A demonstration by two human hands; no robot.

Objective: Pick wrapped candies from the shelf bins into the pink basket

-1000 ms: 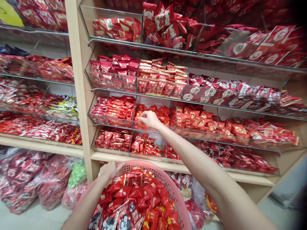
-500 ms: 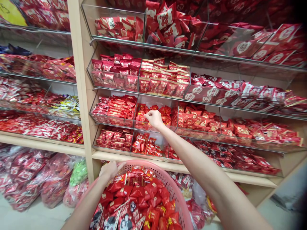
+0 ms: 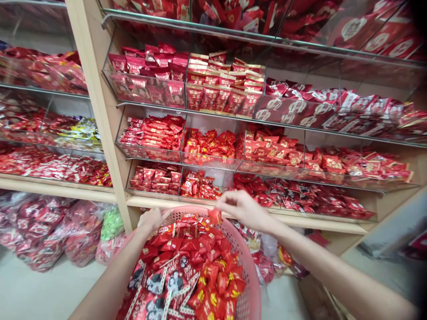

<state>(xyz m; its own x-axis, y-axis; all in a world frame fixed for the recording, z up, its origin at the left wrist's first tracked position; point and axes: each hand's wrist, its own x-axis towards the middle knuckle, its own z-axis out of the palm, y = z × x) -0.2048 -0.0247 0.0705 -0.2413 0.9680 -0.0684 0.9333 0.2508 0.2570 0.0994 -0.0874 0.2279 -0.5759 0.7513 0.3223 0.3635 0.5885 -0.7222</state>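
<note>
My left hand (image 3: 151,221) grips the rim of a pink plastic basket (image 3: 251,271) at its far left side. Heaped inside are red-wrapped candies (image 3: 200,249), some printed with black-and-white figures, others with yellow lettering. Over the basket's far right rim is my right hand (image 3: 238,205), its fingertips pinching a small red-wrapped candy (image 3: 215,216). Beyond it, a shelf bin of similar red candies (image 3: 210,144) sits behind a clear front panel.
Wooden shelving (image 3: 96,98) with clear-fronted bins of red packets rises ahead. Yellow packets (image 3: 82,131) lie in a bin on the left. Plastic bags of candy (image 3: 36,235) rest on the floor at lower left. A brown box (image 3: 315,295) stands low on the right.
My right hand has come down and back from the middle shelf bin to the basket's rim, a red candy now showing in its fingers. The view has tipped downward.
</note>
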